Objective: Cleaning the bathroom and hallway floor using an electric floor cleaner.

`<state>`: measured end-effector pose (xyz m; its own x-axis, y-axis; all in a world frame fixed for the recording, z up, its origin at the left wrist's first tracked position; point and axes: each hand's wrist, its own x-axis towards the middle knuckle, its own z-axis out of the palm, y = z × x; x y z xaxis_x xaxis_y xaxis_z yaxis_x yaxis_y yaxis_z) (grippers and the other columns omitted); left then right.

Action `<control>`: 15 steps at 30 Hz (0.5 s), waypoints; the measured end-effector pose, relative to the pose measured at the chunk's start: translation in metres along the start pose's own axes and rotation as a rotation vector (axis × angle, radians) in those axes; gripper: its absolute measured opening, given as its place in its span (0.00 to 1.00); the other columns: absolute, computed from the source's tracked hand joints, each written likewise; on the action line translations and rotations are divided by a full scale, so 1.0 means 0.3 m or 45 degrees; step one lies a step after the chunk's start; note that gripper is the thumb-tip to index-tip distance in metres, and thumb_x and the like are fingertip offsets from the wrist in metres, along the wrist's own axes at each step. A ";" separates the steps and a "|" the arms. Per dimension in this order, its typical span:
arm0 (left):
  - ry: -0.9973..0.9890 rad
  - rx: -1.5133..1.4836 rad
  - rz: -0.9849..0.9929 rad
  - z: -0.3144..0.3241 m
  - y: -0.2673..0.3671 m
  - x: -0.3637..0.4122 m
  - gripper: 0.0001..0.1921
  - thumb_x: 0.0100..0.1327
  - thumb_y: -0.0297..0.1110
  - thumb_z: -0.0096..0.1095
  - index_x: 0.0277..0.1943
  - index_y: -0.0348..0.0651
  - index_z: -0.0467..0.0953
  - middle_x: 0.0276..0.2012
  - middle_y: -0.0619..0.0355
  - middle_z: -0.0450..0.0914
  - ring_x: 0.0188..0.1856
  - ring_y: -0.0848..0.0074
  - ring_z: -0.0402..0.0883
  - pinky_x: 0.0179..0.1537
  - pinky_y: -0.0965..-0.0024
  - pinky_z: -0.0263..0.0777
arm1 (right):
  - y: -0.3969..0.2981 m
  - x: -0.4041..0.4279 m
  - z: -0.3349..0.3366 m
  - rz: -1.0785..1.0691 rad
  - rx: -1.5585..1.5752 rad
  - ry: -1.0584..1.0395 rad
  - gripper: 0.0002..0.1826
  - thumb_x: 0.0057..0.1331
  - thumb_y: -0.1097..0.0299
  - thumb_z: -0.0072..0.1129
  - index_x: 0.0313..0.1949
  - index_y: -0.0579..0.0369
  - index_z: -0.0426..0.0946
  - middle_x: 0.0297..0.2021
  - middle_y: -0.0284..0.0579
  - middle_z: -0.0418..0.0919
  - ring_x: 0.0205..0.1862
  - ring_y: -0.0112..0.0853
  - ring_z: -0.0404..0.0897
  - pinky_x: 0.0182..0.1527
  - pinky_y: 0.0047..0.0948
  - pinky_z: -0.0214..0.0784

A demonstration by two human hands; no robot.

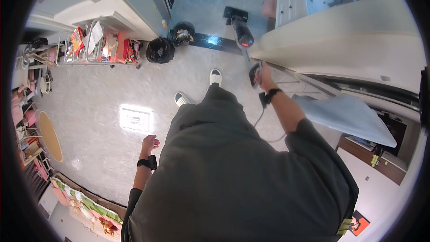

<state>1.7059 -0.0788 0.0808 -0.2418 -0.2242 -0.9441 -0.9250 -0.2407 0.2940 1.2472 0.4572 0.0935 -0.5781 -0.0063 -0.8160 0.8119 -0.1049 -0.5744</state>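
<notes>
My right hand [265,76] grips the handle of a floor washer [243,33], a stick-type cleaner with a lit display on its body. Its dark floor head [236,14] rests on the bluish-lit floor beyond a dark threshold strip [218,41]. My left hand [150,144] hangs beside my left thigh with its fingers loosely apart, holding nothing. Each wrist wears a black band with a small device. A thin cable runs from the right one towards my body. My feet, in white slippers [215,76], stand on the grey floor just before the threshold.
Two bins with black liners [160,50] stand at the threshold's left end, next to a wheeled wire cart [97,62]. A white vanity cabinet [291,0] is beyond it. On the right are a wall edge, a metal rack and an ironing board with a light-blue cover [346,114].
</notes>
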 end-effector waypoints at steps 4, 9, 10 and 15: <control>-0.225 0.482 0.373 -0.141 -0.224 0.107 0.17 0.68 0.39 0.52 0.52 0.37 0.74 0.36 0.49 0.84 0.36 0.66 0.85 0.36 0.64 0.80 | 0.226 -0.308 -0.027 0.194 0.018 0.108 0.34 0.67 0.34 0.40 0.18 0.53 0.67 0.12 0.46 0.67 0.15 0.42 0.69 0.25 0.42 0.67; -0.182 0.303 -0.070 -0.223 -0.191 0.179 0.16 0.68 0.40 0.51 0.51 0.38 0.74 0.37 0.48 0.84 0.37 0.64 0.85 0.38 0.62 0.80 | 0.467 -0.685 -0.051 0.319 -0.034 0.277 0.31 0.67 0.39 0.41 0.17 0.52 0.65 0.10 0.46 0.64 0.14 0.41 0.67 0.23 0.43 0.65; -0.173 0.222 -0.110 -0.254 -0.202 0.212 0.16 0.68 0.40 0.50 0.51 0.38 0.74 0.37 0.48 0.84 0.37 0.64 0.85 0.38 0.62 0.80 | 0.499 -0.745 -0.051 0.373 -0.026 0.289 0.31 0.67 0.39 0.41 0.16 0.51 0.65 0.10 0.45 0.63 0.15 0.41 0.66 0.23 0.42 0.64; -0.159 0.060 -0.020 -0.279 -0.116 0.267 0.16 0.68 0.41 0.52 0.51 0.39 0.75 0.36 0.50 0.83 0.36 0.65 0.85 0.36 0.63 0.80 | 0.496 -1.000 -0.035 0.439 0.003 0.290 0.29 0.67 0.39 0.47 0.20 0.52 0.68 0.11 0.39 0.64 0.14 0.34 0.67 0.21 0.35 0.64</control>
<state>1.7432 -0.1675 0.0074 -0.2594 -0.1004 -0.9605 -0.9410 -0.1976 0.2748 1.5423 0.4539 0.2521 -0.2391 0.1786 -0.9544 0.9545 -0.1374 -0.2648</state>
